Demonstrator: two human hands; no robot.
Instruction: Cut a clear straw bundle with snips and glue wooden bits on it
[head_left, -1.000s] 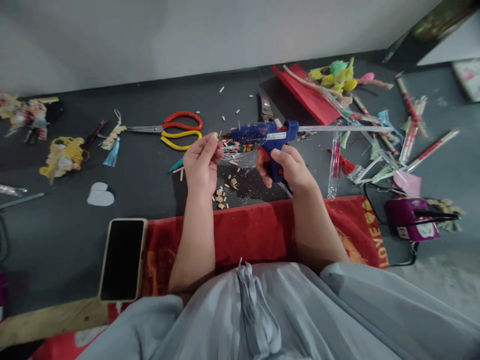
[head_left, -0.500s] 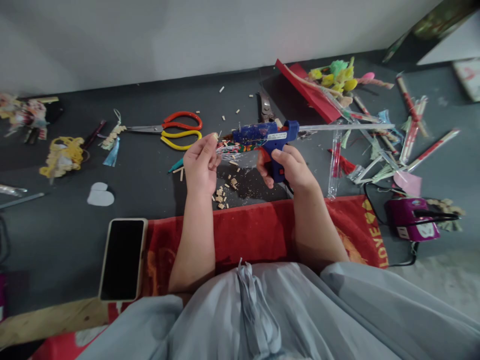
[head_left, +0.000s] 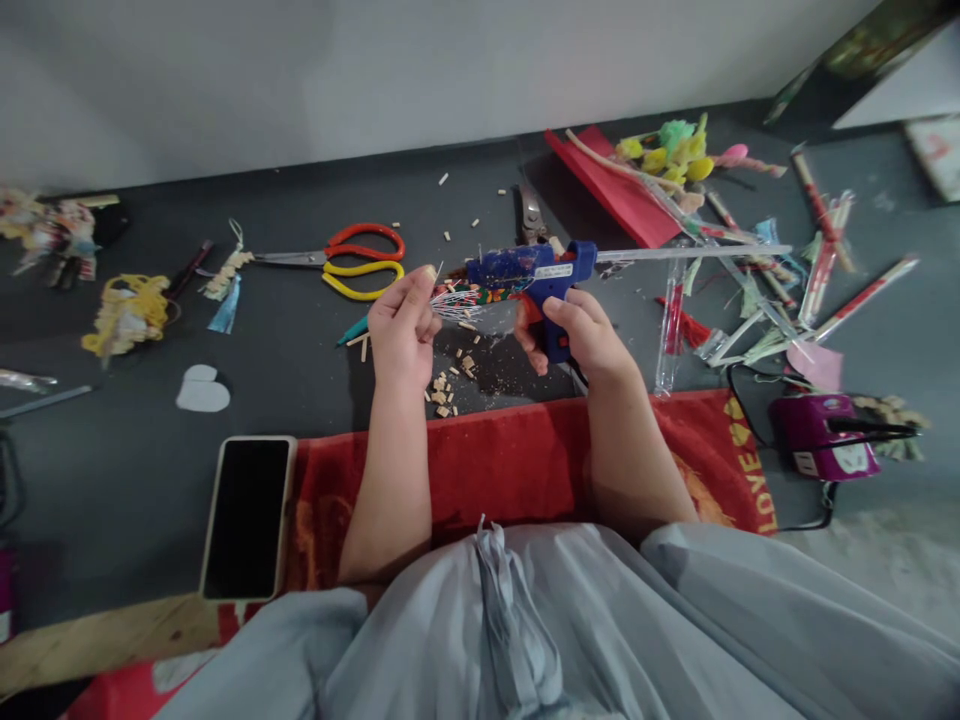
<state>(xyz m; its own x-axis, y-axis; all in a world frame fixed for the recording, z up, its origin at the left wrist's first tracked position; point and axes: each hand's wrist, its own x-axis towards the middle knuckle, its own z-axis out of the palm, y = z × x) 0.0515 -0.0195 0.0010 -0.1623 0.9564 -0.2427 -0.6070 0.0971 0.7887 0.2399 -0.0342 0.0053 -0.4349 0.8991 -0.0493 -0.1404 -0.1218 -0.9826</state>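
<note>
My right hand (head_left: 581,330) is wrapped round the handle of a blue hot glue gun (head_left: 510,268), whose nozzle points left. A long clear glue stick (head_left: 690,254) sticks out of its back end. Just left of the nozzle, my left hand (head_left: 405,315) is closed in a pinch. A thin pale piece (head_left: 439,268) shows at its fingertips, too small to name. Beneath the gun lies a bundle of thin white wires (head_left: 457,304) beside a patterned colourful piece. Small cut wooden bits (head_left: 442,390) are scattered below, between my wrists.
Scissors (head_left: 364,262) with red and yellow handles lie left, pliers (head_left: 532,215) behind the gun. A red towel (head_left: 510,455) runs along the front edge beside a phone (head_left: 249,518). Wrapped sticks and tassels crowd the right, near a purple box (head_left: 825,437) with a black cable.
Both hands and the glue gun stay nearly in place. The view shifts very slightly; nothing is picked up or let go.
</note>
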